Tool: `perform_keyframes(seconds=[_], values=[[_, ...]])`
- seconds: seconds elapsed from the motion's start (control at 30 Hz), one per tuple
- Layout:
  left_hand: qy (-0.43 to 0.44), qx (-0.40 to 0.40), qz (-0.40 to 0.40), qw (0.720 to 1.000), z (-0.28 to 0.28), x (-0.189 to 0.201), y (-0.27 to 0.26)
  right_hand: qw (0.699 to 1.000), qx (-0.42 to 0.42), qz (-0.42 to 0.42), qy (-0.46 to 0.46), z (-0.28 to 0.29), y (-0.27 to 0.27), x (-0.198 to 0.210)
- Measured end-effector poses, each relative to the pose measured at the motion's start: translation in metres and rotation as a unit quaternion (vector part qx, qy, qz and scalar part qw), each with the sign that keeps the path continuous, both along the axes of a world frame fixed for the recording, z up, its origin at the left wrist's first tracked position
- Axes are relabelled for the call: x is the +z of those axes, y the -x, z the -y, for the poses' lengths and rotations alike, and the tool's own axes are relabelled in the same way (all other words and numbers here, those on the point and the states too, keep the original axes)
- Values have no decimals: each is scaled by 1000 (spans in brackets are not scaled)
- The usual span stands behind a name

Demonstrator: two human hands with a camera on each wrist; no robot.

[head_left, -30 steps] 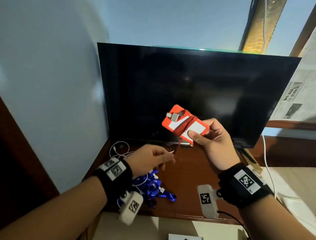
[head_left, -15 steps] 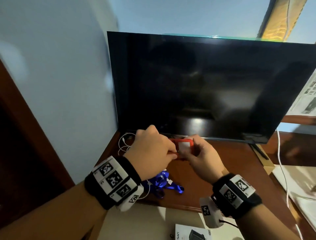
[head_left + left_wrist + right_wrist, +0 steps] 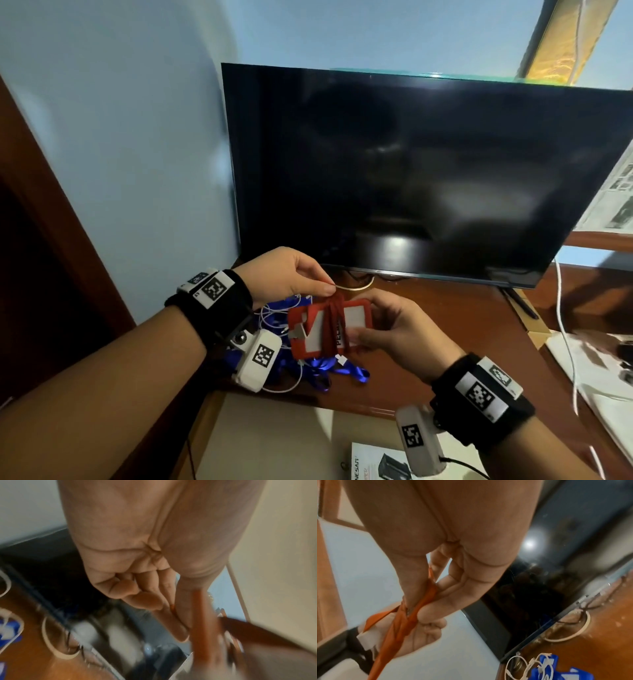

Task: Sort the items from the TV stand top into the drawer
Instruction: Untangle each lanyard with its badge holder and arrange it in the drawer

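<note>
A red card holder (image 3: 305, 337) with a white card inside is held above the brown TV stand top (image 3: 445, 329). A dark red lanyard strap (image 3: 335, 323) is wound around its middle. My right hand (image 3: 387, 329) grips the holder's right end between thumb and fingers. My left hand (image 3: 291, 275) pinches the strap's end at the holder's top edge. In the right wrist view the orange-red holder (image 3: 402, 626) shows edge-on under my thumb. The left wrist view is blurred, with the strap (image 3: 202, 623) running past my fingertips.
A heap of blue lanyards (image 3: 329, 371) and white cable (image 3: 284, 387) lies on the stand below my hands. The black TV (image 3: 411, 171) stands behind. A boxed item (image 3: 373, 460) lies in the pale space below the front edge. Papers (image 3: 596, 373) lie right.
The card holder came down from in front of the screen to just above the stand. My left hand rose to pinch the strap, now wrapped around the holder.
</note>
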State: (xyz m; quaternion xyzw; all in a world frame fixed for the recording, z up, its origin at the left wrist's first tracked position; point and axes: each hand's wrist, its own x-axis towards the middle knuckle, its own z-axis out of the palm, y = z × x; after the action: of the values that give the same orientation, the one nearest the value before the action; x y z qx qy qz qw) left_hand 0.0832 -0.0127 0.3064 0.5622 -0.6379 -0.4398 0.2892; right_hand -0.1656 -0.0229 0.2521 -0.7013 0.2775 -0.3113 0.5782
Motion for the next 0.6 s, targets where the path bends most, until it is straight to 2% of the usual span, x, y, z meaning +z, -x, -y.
perform_keyframes(seconds=[0.07,0.13,0.2,0.27,0.43,0.6], values=[[-66,10,-115,991,2,-17,3,999,-8,36,-24,-4,-1,0],[-124,11,-192,974,0,-31,7,997,-15,65,-46,-7,-4,-5],[-178,4,-253,951,0,-50,5,993,-25,90,-75,-11,-6,-12],[-215,-10,-336,917,-4,-68,2,986,-37,116,-110,-17,-10,-21],[-182,64,-486,852,-25,-109,23,953,-103,203,-199,-28,-25,-52],[-163,134,-542,814,-42,-150,33,919,-175,221,-275,-36,-45,-89]])
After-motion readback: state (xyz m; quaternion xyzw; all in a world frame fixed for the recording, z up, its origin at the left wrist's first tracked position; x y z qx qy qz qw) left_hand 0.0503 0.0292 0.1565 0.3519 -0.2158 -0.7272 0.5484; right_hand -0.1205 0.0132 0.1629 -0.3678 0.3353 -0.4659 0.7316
